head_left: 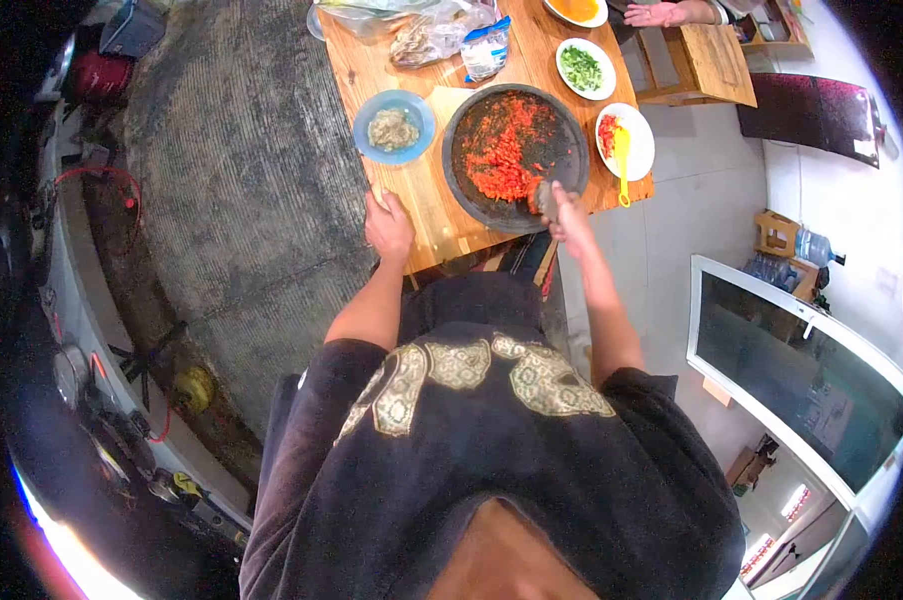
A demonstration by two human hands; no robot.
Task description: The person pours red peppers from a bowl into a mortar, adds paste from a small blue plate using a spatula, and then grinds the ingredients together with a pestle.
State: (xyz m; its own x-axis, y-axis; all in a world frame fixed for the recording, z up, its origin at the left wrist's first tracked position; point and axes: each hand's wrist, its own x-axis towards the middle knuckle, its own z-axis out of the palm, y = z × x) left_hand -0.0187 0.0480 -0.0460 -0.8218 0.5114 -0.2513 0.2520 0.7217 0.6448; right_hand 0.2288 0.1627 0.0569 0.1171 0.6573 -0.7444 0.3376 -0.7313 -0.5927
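Observation:
My right hand [569,222] is closed around a grey stone pestle [545,202]. The pestle rests at the near right inside a wide dark stone mortar [457,196]. Crushed red chili [506,165] is spread over the mortar's bowl. At the left edge of the wooden table [436,235], my left hand [389,226] grips the edge, its fingertips partly hidden. Just beyond it sits a blue bowl [359,130] with a pale, greyish food in it. Right of the mortar, a white plate [639,150] holds red pieces and a yellow spoon [622,160].
A plate of chopped greens [580,68] and a plate of orange-yellow food [577,8] line the table's right side. Plastic bags [436,35] and a blue-white packet [485,48] lie at the back. Another person's hand [661,14] shows at the far right, near a wooden stool [706,65].

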